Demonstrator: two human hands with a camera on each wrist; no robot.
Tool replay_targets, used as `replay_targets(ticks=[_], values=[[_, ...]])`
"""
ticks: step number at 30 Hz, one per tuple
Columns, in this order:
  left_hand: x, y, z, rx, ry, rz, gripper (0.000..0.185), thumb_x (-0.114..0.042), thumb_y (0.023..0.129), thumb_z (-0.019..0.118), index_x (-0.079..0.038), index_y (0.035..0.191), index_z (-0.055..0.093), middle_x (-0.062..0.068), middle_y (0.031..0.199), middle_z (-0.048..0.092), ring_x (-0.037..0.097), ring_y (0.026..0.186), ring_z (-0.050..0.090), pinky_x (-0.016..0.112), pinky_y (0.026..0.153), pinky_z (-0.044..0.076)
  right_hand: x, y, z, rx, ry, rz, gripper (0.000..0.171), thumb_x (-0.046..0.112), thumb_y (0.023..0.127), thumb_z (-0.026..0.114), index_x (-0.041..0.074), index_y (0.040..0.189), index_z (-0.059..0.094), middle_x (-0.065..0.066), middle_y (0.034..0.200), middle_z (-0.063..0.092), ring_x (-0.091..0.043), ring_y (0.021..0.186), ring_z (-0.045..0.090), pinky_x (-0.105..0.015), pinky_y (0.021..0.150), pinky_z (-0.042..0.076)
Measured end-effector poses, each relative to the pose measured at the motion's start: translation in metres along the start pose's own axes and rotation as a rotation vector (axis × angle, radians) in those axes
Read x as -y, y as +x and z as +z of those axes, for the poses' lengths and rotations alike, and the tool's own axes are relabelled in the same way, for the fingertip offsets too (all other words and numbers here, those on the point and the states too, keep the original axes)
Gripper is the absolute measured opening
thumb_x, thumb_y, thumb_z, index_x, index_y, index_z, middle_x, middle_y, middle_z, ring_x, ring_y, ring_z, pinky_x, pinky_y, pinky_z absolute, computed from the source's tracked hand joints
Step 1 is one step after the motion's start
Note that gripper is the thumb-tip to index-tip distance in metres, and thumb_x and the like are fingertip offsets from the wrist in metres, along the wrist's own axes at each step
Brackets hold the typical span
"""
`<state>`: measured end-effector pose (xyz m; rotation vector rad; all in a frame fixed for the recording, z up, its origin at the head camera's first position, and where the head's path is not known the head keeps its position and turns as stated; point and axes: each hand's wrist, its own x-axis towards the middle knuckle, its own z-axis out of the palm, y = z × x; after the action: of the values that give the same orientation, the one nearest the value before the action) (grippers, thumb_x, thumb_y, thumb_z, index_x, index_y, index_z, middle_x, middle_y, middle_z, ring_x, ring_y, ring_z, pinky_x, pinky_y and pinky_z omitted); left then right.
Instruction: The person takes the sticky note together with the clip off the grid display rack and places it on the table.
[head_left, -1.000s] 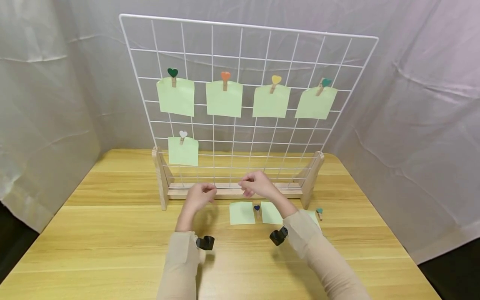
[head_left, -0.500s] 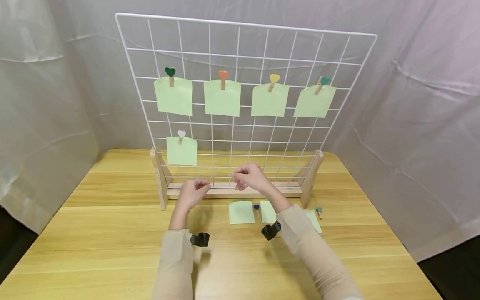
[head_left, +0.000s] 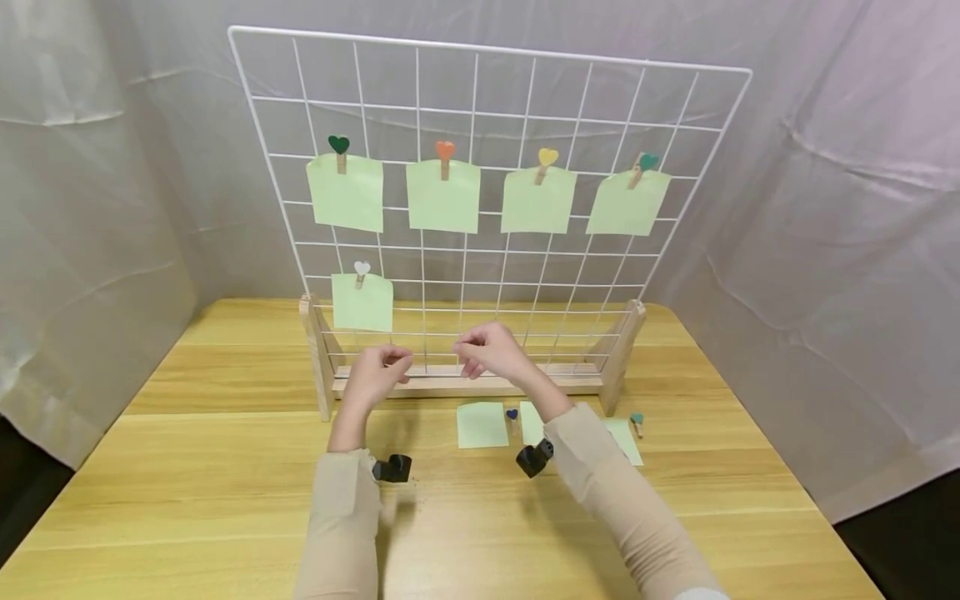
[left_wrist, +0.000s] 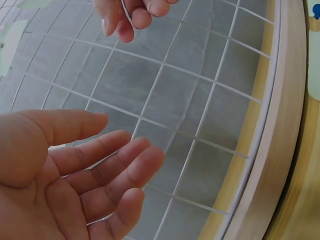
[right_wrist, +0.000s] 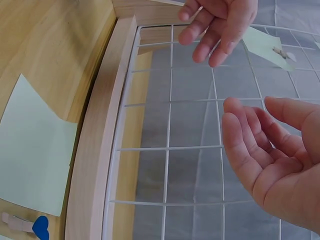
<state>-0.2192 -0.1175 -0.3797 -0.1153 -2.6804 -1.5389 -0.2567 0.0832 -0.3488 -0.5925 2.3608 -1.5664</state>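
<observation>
My left hand [head_left: 381, 368] and right hand [head_left: 482, 354] hover side by side just in front of the lower rows of a white wire grid [head_left: 480, 275], above its wooden base [head_left: 465, 385]. Neither hand holds anything. The left wrist view shows the left hand [left_wrist: 80, 170] with relaxed, slightly bent fingers. In the right wrist view, the right hand [right_wrist: 270, 155] looks the same. On the table below lie green paper notes [head_left: 482, 424] and a blue heart clip [head_left: 512, 415].
Several green notes hang from heart clips on the grid, one row along the top [head_left: 444, 197] and one lower left [head_left: 363, 302]. A teal heart clip [head_left: 637, 421] lies by the base's right foot [head_left: 619, 358]. Grey cloth surrounds the wooden table [head_left: 187, 450].
Both hands have risen a little and drifted left, closer to the grid's lower rows. The notes and clips have not moved.
</observation>
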Motion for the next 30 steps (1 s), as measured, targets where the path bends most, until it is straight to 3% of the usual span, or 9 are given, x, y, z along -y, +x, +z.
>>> replay_targets(ticks=[3,6,11,16,24,30], values=[[-0.003,0.002,-0.002,-0.008,-0.006,0.006,0.028,-0.018,0.091,0.050,0.001,0.110,0.059,0.015,0.099,0.061,0.024,0.076,0.063,0.038,0.070,0.047,0.002,0.003,0.001,-0.004,0.010,-0.014,0.017,0.005,0.087,0.055,-0.011,0.090,0.060,-0.024,0.074,0.058,-0.038,0.067,0.060,-0.045,0.063,0.051],[-0.006,0.003,-0.004,-0.024,-0.018,0.016,0.029,-0.019,0.091,0.051,0.000,0.110,0.059,0.016,0.098,0.061,0.025,0.077,0.062,0.040,0.073,0.046,0.007,0.007,0.003,-0.024,0.017,-0.020,0.017,0.005,0.087,0.055,-0.010,0.089,0.061,-0.022,0.072,0.058,-0.032,0.062,0.061,-0.042,0.062,0.052],[-0.008,0.003,-0.011,-0.072,-0.030,0.026,0.028,-0.018,0.090,0.051,0.001,0.108,0.060,0.017,0.094,0.062,0.025,0.076,0.061,0.034,0.064,0.044,0.014,0.010,0.008,-0.056,-0.014,-0.035,0.016,0.007,0.087,0.057,-0.008,0.088,0.062,-0.012,0.067,0.057,-0.020,0.055,0.060,-0.032,0.055,0.052],[-0.007,0.003,-0.018,-0.114,-0.028,0.050,0.026,-0.017,0.089,0.051,0.002,0.104,0.061,0.017,0.090,0.062,0.025,0.074,0.062,0.028,0.058,0.042,0.016,0.014,0.010,-0.066,-0.065,-0.048,0.016,0.007,0.086,0.057,-0.007,0.090,0.062,-0.010,0.067,0.058,-0.020,0.055,0.060,-0.030,0.054,0.052],[-0.006,0.002,-0.025,-0.123,-0.048,0.038,0.025,-0.015,0.090,0.051,0.003,0.102,0.062,0.018,0.088,0.061,0.027,0.074,0.062,0.028,0.057,0.041,0.030,0.022,0.014,-0.069,-0.116,-0.120,0.016,0.007,0.087,0.056,-0.007,0.089,0.063,-0.010,0.067,0.059,-0.020,0.055,0.060,-0.038,0.057,0.052],[-0.005,0.001,-0.031,-0.142,-0.032,0.031,0.024,-0.016,0.090,0.052,0.003,0.098,0.063,0.018,0.087,0.062,0.027,0.075,0.062,0.027,0.057,0.042,0.042,0.027,0.019,-0.070,-0.152,-0.142,0.014,0.008,0.086,0.057,-0.005,0.089,0.063,-0.010,0.066,0.059,-0.019,0.054,0.060,-0.030,0.053,0.052]])
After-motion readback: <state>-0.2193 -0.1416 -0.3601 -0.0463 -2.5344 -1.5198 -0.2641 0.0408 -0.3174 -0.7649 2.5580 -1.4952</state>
